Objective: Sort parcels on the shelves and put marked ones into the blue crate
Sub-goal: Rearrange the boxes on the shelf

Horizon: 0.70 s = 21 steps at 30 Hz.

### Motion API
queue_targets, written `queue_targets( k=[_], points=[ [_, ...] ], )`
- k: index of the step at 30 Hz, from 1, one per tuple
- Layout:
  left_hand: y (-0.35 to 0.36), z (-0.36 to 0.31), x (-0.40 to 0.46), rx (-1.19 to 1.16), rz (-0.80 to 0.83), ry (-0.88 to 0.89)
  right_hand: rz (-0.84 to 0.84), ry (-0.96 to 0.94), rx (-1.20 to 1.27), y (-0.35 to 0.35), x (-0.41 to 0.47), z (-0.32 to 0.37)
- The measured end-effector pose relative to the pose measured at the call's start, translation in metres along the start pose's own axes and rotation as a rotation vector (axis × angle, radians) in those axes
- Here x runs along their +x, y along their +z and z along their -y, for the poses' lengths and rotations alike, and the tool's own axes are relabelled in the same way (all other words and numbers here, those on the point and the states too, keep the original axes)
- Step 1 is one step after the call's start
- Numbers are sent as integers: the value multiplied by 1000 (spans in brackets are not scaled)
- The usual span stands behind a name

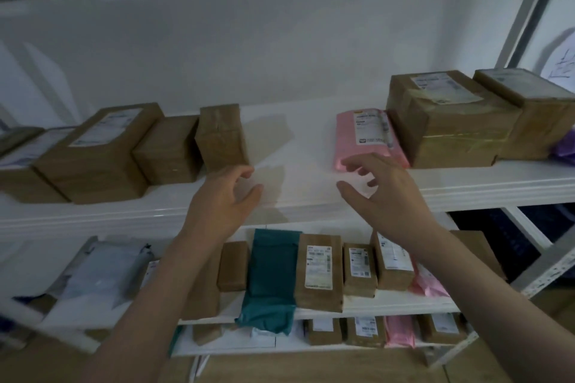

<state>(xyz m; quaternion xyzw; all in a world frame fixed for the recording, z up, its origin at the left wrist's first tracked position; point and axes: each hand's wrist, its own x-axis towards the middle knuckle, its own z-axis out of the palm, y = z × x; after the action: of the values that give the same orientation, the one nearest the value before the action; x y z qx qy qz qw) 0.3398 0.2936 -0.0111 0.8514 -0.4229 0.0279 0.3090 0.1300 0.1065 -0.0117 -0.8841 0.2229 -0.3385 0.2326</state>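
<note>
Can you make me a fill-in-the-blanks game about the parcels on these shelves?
1. The soft mailer on the top shelf, near the right hand, is ____.
2. The long soft mailer on the middle shelf is ____.
3. Both hands, left hand too, are holding ____.
4. The box nearest the left hand is ____.

Missing words: pink; teal; nothing; brown

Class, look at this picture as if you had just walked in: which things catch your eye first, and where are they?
Two bare hands, the left hand and the right hand, reach open over a bare stretch of the upper shelf. Just beyond the right hand lies a pink parcel among brown boxes. A teal parcel lies on the shelf below.
</note>
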Motion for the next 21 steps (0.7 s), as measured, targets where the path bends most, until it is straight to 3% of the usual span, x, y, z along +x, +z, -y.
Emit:
queue_targets(
  k=[6,12,21],
  points=[
    [-44,52,-3,-98,-68,-37,134,-9,-129,57,31,51],
    [-59,88,4,-79,7,12,140,30,-191,105,47,89],
    [-54,91,15,-73,30,70,123,117,-191,133,69,105]
  ],
)
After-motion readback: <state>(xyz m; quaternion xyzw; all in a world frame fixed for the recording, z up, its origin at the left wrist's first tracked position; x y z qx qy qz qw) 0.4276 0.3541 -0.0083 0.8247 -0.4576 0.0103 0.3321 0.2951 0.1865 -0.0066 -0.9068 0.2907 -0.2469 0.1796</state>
